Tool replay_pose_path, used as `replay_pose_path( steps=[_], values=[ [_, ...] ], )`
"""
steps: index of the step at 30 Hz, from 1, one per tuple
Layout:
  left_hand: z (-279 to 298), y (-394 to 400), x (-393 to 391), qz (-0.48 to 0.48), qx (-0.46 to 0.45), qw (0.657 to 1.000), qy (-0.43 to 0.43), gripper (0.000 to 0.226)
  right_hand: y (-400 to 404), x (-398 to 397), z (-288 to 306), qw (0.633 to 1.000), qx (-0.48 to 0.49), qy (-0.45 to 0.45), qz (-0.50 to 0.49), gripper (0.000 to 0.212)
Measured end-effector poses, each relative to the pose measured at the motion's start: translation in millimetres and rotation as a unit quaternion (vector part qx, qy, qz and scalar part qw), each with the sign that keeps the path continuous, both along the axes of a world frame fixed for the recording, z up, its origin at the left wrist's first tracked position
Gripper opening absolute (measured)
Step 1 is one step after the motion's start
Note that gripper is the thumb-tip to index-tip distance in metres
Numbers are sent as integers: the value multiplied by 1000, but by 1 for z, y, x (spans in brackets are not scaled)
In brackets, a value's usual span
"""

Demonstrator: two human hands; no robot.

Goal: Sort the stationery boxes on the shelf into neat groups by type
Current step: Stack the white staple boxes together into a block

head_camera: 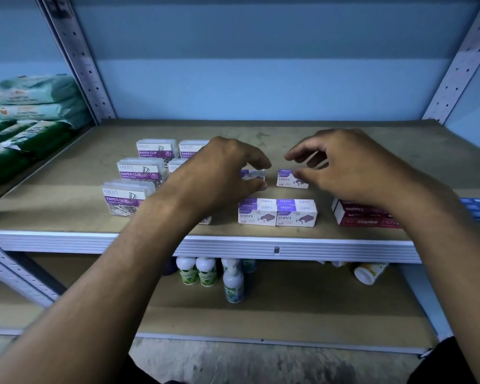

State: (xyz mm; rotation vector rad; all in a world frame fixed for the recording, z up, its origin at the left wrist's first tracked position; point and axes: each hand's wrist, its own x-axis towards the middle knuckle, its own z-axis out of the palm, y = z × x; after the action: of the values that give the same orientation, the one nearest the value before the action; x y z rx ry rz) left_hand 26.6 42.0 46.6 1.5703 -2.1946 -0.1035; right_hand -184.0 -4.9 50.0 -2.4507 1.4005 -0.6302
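Mostly purple-and-white staple boxes [277, 214], clear paper clip boxes [139, 173], red staple box [358, 217]

We see a brown shelf board [261, 128] carrying clear paper clip boxes [140, 169] at left, purple-and-white staples boxes [277, 213] in the middle, and a red staples box [358, 216] at right.

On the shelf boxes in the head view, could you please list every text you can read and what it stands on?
"KREATI" and "PAPER CLIP": clear paper clip boxes, at left.
"KREATI" and "STAPLES": purple-and-white staple boxes, in the middle.
"Staples" and "10": red staple box, at right.
Smaller print on the boxes, the green packs and the bottles below: too blurred to read.
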Motion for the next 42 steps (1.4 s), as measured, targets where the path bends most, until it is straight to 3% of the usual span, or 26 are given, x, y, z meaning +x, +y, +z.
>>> replay_pose_path(
  steps=[8, 25, 42],
  values=[
    [-10, -27, 2, 21, 34, 997, -59, 42, -15, 3, -17, 999, 4, 34, -21, 31],
    [0, -14, -2, 11, -9, 999, 33, 37, -6, 6, -10, 1000, -1, -6, 2, 20],
    [0, 7, -7, -11, 32, 999, 24, 39, 22, 6, -2, 999, 36, 26, 10, 21]
  ],
)
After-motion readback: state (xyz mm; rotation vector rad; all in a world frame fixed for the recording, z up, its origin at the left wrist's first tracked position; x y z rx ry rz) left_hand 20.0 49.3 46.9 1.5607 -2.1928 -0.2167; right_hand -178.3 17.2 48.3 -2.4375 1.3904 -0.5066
